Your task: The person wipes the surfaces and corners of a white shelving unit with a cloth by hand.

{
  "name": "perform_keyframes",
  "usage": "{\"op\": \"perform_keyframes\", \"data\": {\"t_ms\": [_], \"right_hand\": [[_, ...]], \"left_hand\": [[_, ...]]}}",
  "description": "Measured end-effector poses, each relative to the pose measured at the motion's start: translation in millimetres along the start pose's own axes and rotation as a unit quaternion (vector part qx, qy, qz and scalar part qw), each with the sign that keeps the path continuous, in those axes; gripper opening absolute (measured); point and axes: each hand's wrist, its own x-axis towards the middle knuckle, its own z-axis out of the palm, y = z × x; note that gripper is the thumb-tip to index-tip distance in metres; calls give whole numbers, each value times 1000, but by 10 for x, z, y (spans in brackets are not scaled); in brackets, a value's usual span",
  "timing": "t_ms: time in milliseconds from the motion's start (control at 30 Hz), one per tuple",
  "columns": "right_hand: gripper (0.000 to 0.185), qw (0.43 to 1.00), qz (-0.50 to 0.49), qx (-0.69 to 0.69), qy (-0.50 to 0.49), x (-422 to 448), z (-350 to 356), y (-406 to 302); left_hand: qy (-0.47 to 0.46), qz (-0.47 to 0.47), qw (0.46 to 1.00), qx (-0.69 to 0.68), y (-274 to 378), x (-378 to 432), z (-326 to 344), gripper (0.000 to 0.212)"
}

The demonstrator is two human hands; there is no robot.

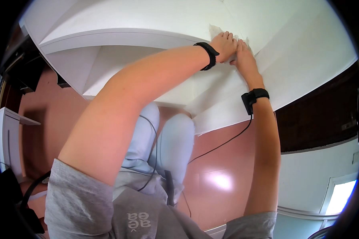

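A crumpled, thin whitish sheet (214, 30), perhaps tissue or thin cloth, lies against white furniture near the top of the view. My left hand (226, 47) has its fingers curled over the sheet, and pieces of it show beyond the fingertips. Close beside it, my right hand (246, 59) grips the right part, with a scrap visible past its fingers. Both hands meet where the edge of a white shelf board (122, 35) reaches a white side panel (299, 68). My fingers and palms hide most of the sheet.
Below the board is an open shelf compartment (116, 65). My knees (175, 140) are close under it. From the black right wristband (260, 93) a thin cable (221, 146) hangs over the reddish floor (215, 161). A dark door (314, 125) stands at right, a pale cabinet (10, 137) at left.
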Motion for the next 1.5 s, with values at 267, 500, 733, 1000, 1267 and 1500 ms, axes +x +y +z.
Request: {"op": "perform_keyframes", "data": {"t_ms": [267,500,733,1000,1267,1500], "right_hand": [[93,974,-45,-156,161,16,252,96],[84,970,-23,7,-244,236,-414,-328],[80,992,-50,-100,-56,50,-129,162],[81,990,-82,-116,-7,124,52,102],[81,989,-45,-132,44,35,31,51],[101,998,-60,34,-3,85,-62,-67]], "left_hand": [[100,33,991,86,67,-63,-86,40],[63,45,995,56,-102,-291,27,47],[35,43,998,-4,117,-16,125,62],[60,14,998,22,-71,-129,118,54],[-6,-1,975,223,169,-149,-244,72],[-46,-55,994,80,7,-286,-427,86]]}}
